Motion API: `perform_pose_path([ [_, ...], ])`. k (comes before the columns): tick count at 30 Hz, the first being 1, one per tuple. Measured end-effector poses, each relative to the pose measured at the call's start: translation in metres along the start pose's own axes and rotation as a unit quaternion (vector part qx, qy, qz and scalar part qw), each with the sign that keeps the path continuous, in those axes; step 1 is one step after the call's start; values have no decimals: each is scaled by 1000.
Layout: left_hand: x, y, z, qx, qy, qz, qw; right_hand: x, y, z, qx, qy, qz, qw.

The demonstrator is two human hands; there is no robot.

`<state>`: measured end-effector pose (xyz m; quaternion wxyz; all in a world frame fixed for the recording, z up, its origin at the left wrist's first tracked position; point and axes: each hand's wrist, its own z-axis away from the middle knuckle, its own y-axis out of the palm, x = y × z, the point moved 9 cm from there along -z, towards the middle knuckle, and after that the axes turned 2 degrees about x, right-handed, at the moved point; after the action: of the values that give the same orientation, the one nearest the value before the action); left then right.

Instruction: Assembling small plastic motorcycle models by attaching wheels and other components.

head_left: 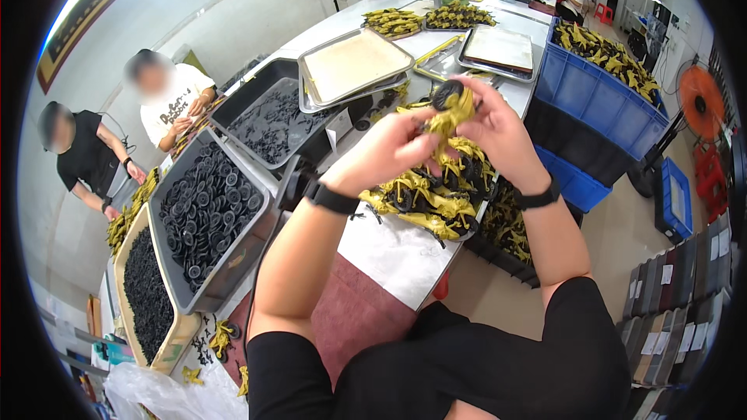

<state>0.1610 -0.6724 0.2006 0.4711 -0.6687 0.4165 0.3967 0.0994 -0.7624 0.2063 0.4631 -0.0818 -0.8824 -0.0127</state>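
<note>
The piece (pixel 457 115) hangs in the air between the left hand (pixel 401 148) and the right hand (pixel 502 132), above the pile (pixel 428 206) on the table (pixel 389 260); its body is a dull olive-yellow, narrow and irregular in outline, with a slight shine where the light falls; a round black wheel (pixel 447 94) sits at its upper end, dark against the yellow; finer detail is too small to tell.

The left fingers are clamped on the piece from its left side, below the wheel; the right fingers are clamped on it from the right, some of them up near its top; how each fingertip bears on it is partly hidden; a black band circles each wrist.

The pile under the hands is made of similar yellow pieces with black wheels, lying tangled at all angles; a maroon mat (pixel 362 315) lies on the table nearer the body; to the left stand a grey bin (pixel 267 201) of black discs and a cream bin (pixel 165 351) of small black bits; a blue crate (pixel 583 82) heaped with more yellow pieces stands at the right.
</note>
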Motion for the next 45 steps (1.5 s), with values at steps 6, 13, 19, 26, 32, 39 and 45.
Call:
perform_pose_path([
  [6, -36, 19, 81, -170, 48, -212, 961, 29, 49, 50, -20, -48, -51, 997],
  [13, -59, 31, 141, -355, 36, -195, 913, 31, 93, 70, -11, -49, -147, 988],
  [19, -89, 44, 161, -381, 42, -315, 868, 38, 110, 79, -34, -104, -137, 984],
  [26, -105, 53, 170, -395, 64, -385, 832, 30, 118, 89, -104, -75, -176, 976],
  [32, -103, 47, 173, -378, 23, -344, 859, 26, 122, 83, -72, -86, -239, 965],
  [39, -111, 57, 190, -419, 100, -304, 850, 12, 140, 86, -13, -57, -481, 875],
  [45, -113, 64, 190, -404, 87, -321, 852, 10, 154, 86, 27, -23, -542, 839],
])
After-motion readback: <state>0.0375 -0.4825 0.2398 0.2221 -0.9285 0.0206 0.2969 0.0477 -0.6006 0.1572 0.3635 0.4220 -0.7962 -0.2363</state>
